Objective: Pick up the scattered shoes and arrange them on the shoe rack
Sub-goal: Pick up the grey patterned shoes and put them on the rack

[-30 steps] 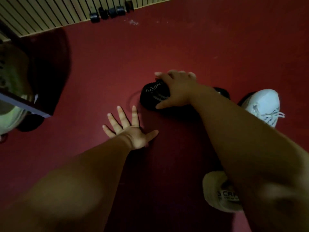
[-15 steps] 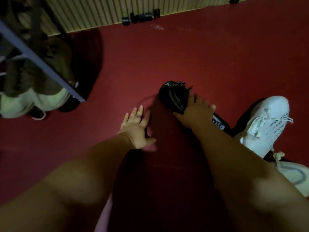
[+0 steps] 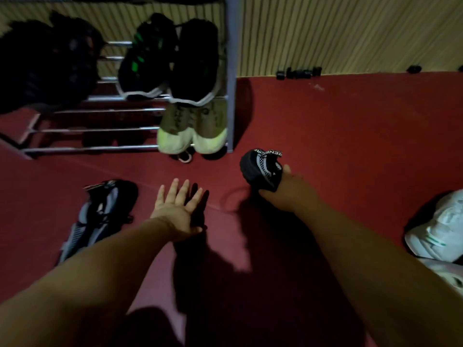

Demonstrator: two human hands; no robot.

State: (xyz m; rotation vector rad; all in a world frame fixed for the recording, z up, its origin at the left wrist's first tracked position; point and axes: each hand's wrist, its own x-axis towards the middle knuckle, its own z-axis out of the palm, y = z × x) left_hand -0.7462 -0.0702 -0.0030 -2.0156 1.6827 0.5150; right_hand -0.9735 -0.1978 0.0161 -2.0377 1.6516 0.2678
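In the head view, a black shoe point(image 3: 260, 169) with a white patterned band and lettered straps is grasped by the right hand point(image 3: 288, 191), the fingers being curled under it and the thumb laid along its right edge. The shoe is held over the red floor point(image 3: 325, 134), near and to the right of the shoe rack point(image 3: 231, 71), apart from its right post. The left hand point(image 3: 178, 206) is released, its fingers straight and slightly spread, palm down, low over the floor; whether the floor is touched cannot be told. A black-and-grey shoe point(image 3: 100, 216) is seen lying on the floor just left of the left forearm. White shoes point(image 3: 438, 229) are seen on the floor at the right edge. On the lower bars of the rack, at its right end, an olive pair with yellow-green soles point(image 3: 193, 128) is set. On the shelf above, a black pair with green marks point(image 3: 172, 58) is placed, and further dark shoes point(image 3: 47, 61) are seen to its left, too dim to be told apart. A slatted wall point(image 3: 338, 33) is seen at the far side, with small black objects point(image 3: 300, 72) along its base.
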